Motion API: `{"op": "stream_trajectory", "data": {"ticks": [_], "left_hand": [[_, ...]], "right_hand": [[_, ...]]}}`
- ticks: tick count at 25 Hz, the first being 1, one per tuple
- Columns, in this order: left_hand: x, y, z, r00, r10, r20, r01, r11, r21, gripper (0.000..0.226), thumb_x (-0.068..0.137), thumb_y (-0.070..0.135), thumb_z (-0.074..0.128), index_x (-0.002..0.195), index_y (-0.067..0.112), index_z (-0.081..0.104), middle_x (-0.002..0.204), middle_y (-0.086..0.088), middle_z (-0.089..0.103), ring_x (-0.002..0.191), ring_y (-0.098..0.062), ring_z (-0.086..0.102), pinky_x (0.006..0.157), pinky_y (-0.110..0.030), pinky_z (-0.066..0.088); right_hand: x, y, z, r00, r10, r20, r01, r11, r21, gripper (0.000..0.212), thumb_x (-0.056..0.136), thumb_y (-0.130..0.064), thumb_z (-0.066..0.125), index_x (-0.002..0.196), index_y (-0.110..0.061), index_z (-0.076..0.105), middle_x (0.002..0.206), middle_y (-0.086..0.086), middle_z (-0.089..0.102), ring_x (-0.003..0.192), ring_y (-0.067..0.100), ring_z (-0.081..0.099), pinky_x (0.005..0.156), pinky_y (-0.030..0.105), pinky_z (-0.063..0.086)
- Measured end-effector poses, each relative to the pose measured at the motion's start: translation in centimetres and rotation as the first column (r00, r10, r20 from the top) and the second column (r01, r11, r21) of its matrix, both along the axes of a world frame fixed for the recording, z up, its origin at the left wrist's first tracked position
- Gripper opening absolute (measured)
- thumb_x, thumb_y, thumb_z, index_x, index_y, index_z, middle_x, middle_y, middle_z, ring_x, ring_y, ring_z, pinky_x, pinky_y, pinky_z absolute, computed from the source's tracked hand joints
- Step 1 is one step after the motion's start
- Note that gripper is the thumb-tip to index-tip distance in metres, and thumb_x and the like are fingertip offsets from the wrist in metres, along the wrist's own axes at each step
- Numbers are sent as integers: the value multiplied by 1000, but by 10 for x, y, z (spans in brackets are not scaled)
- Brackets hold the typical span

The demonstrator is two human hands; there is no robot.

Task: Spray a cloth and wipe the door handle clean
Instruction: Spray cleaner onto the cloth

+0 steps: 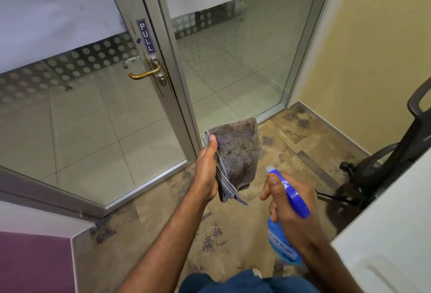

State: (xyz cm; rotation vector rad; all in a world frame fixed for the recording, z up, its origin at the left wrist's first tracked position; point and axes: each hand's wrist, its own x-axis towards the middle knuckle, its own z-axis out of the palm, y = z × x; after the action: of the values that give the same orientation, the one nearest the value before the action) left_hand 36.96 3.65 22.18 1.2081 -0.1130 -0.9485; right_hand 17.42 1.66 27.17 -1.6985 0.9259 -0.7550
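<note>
Grey microfibre cloth (235, 157) pinched in left hand (207, 171), blue spray bottle (283, 220) gripped in right hand (291, 208), nozzle aimed clothward. Beyond, stained lever door handle (145, 72), untouched. Likely hazards: overspray missing onto carpet (163, 218), or under-wetted cloth smearing grime.

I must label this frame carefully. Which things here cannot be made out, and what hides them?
Head view only:
- Spray bottle: label blurred and partly covered by the right hand; fill level unclear.
- Cloth: the left hand hides its near edge; wetness uncertain.
- Door handle: too small to judge what the brownish marks are.
- Office chair: cut off by the right edge and a white surface.
</note>
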Motion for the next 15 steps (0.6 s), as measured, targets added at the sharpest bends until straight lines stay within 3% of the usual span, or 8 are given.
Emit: {"op": "stream_trajectory", "data": {"ticks": [5,9,12,15], "left_hand": [[-9,-8,-4,1000,-2,-25,1,1000,-24,60,86,52,61,131,12,63,121,-11,75,115,-29,71,110,-55,49],[-17,-14,-3,999,11,-42,-13,999,-36,54,87,50,59,125,12,66,116,-12,76,110,-29,73,108,-55,51],[-22,-16,-2,999,14,-48,-15,1000,-21,48,98,47,55,128,11,65,118,-12,76,112,-29,72,107,-53,51],[-26,-19,-1,999,25,-43,-25,1000,-9,47,102,46,52,131,11,64,119,-10,76,112,-27,72,106,-50,53]], "right_hand": [[-9,0,-5,996,87,26,-88,995,42,74,91,-79,49,66,-9,55,51,12,49,46,36,45,50,59,44],[-17,-2,-7,996,87,5,-87,996,-2,68,91,-81,46,71,-17,62,49,1,51,45,22,48,50,52,45],[-26,-5,-10,998,62,-12,-62,998,-2,71,91,-81,45,73,-15,62,51,4,50,45,28,48,49,52,46],[-36,-8,-10,1000,13,15,-14,1000,25,75,89,-83,45,68,-12,59,50,2,52,44,21,48,48,42,45]]}}
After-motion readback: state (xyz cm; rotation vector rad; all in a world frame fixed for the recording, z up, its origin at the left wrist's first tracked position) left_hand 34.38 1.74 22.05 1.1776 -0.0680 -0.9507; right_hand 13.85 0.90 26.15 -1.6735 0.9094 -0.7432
